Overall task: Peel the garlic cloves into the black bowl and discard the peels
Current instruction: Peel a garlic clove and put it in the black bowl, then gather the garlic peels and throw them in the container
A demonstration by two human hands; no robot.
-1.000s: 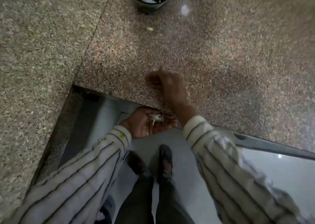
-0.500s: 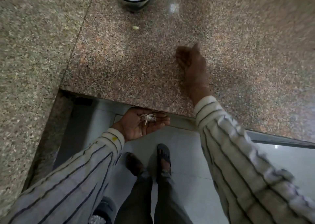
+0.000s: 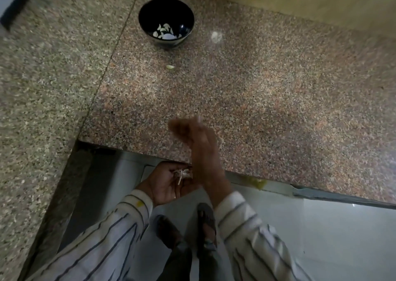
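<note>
The black bowl (image 3: 169, 44) stands at the back of the granite counter (image 3: 278, 109) with several peeled garlic cloves (image 3: 164, 31) in it. One loose clove (image 3: 170, 67) lies on the counter just in front of the bowl. My left hand (image 3: 162, 186) is cupped palm up just below the counter's front edge, with a small heap of dry peels (image 3: 182, 173) lying in it. My right hand (image 3: 199, 148) is blurred with motion, edge-on over the counter's front edge, directly above the left hand, fingers loosely bent and holding nothing that I can see.
The counter forms an L, with a second granite slab (image 3: 42, 88) on the left. A wooden wall panel (image 3: 300, 0) runs along the back. Below the edge are a white tiled floor (image 3: 332, 238) and my feet in sandals (image 3: 206, 223).
My right hand has come back from the right part of the counter toward the front edge and now sits over the cupped left hand. The view has tilted up, so the whole bowl shows.
</note>
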